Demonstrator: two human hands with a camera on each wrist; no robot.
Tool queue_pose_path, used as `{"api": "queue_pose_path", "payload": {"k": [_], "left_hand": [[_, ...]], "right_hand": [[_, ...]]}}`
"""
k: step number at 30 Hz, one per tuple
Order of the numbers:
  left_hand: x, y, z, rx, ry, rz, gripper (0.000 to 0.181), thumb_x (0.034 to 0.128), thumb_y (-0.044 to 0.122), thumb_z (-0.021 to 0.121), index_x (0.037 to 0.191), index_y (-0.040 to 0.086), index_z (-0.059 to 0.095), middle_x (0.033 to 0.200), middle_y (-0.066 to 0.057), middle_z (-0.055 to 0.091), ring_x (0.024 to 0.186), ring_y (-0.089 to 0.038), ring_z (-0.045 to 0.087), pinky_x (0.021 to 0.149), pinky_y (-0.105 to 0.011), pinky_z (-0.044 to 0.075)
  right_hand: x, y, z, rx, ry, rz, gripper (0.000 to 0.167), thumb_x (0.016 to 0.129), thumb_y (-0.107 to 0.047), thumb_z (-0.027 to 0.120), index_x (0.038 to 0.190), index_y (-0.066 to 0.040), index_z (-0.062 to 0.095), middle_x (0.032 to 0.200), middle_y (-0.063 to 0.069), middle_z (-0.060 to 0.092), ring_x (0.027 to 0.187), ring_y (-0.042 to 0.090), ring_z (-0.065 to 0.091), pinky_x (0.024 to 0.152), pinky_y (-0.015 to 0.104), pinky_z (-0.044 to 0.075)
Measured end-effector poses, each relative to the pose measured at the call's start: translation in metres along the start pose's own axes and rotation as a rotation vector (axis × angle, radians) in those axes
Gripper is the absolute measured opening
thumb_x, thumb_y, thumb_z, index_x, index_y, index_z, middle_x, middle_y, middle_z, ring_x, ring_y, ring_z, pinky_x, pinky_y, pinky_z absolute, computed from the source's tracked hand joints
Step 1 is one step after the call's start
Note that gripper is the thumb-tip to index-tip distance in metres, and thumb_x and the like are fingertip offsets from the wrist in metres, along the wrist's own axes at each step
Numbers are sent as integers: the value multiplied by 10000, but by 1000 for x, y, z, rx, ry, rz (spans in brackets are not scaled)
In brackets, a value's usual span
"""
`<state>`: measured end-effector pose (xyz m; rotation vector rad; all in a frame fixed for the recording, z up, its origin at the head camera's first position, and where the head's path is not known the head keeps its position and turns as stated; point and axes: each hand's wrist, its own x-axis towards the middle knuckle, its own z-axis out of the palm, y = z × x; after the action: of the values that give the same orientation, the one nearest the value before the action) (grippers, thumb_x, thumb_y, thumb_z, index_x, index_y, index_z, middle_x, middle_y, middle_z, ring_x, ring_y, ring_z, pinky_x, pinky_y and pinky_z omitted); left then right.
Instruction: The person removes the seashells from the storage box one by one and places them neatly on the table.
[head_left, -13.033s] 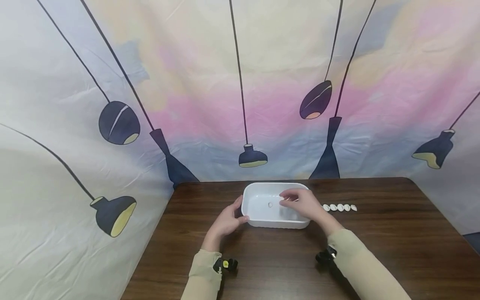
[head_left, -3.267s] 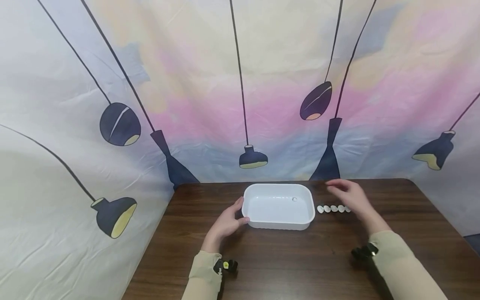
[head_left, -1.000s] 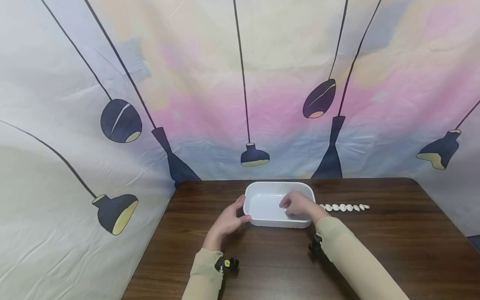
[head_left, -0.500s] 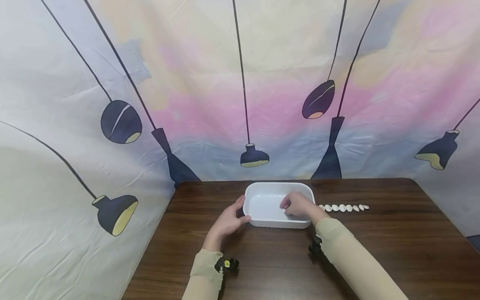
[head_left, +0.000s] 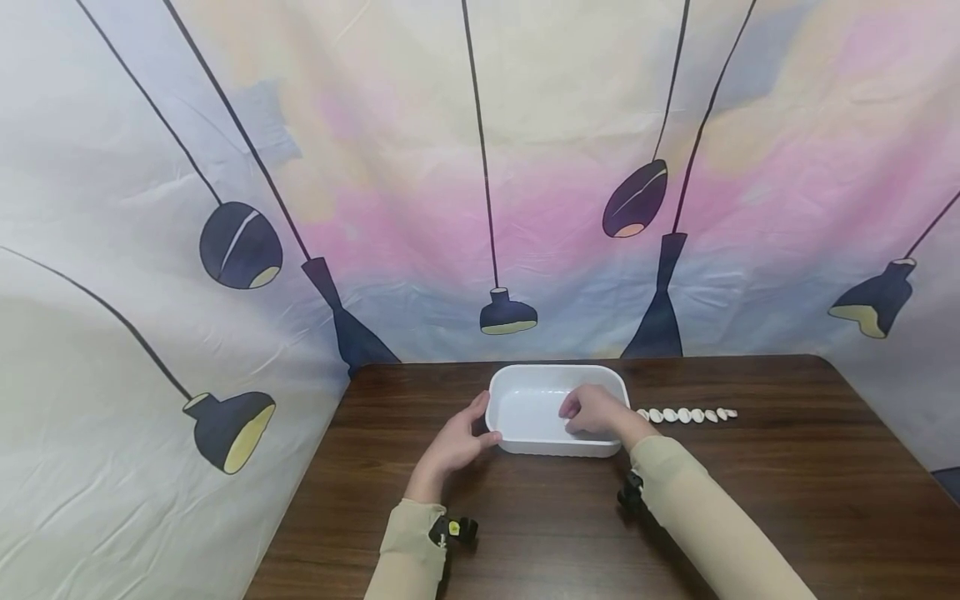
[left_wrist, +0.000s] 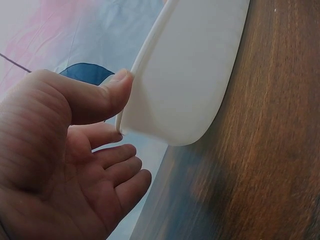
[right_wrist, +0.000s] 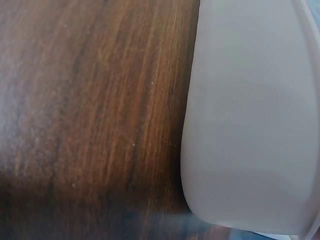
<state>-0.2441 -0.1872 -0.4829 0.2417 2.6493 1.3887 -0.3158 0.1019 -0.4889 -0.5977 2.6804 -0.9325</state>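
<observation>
A white rectangular tray (head_left: 525, 447) stands near the table's far edge. My left hand (head_left: 455, 440) holds its left end. In the left wrist view the thumb of the left hand (left_wrist: 60, 135) presses the rim of the tray (left_wrist: 185, 75), the index finger touches the rim corner, and the other fingers are off it. My right hand (head_left: 596, 410) reaches down into the tray, fingers curled, with a small white shell-like piece at the fingertips, mostly hidden. Right of the tray runs a row of small white shells (head_left: 684, 415), partly behind the wrist. The right wrist view shows only the tray's outer wall (right_wrist: 250, 115).
The brown wooden table (head_left: 540, 533) has rounded far corners. Behind it hangs a cloth backdrop (head_left: 420, 208) printed with dark lamps. Each sleeve carries a small black wrist camera (head_left: 453, 529).
Since 3.3 seconds ago my right hand has moved left from the row into the tray. Compared with 13 seconds ago, the row reaches farther right. My left hand stays put.
</observation>
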Motion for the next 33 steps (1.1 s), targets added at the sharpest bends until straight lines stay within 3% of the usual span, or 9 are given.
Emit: {"api": "queue_pose_path", "payload": {"k": [10,17,20,26,33], "left_hand": [[0,0,0,2,-6,4,815,983,188,761,1671,58,343,1743,-98,297,1613,-343,248,1274,-627,215],[0,-2,-1,9,-11,7,813,989,196,757,1672,57,339,1746,-96,293,1614,-335,246,1277,-614,220],[0,-1,-1,13,-9,4,816,991,199,758,1674,59,335,1748,-94,288,1614,-336,247,1275,-615,222],[0,0,-1,12,-9,-2,817,993,205,755,1677,66,330,1751,-87,281,1615,-338,243,1275,-619,221],[0,0,0,11,-7,0,814,992,194,756,1675,61,334,1750,-93,283,1616,-340,242,1275,-621,216]], "right_hand": [[-1,-1,-2,-7,10,-31,125,855,-68,845,973,-83,805,866,-41,718,828,121,632,811,345,572],[-8,-1,-20,67,137,-181,162,912,-76,819,1065,-26,804,941,4,767,883,143,692,837,369,596],[-18,6,-34,107,195,-197,212,932,-109,816,1127,-27,801,976,10,775,908,160,704,846,365,597],[-50,46,-64,164,313,-133,290,960,-190,814,1189,-15,788,1034,60,798,942,202,740,819,330,598],[-99,118,-97,152,409,7,367,1000,-258,786,1240,19,760,1123,163,790,928,82,698,731,225,548]]}}
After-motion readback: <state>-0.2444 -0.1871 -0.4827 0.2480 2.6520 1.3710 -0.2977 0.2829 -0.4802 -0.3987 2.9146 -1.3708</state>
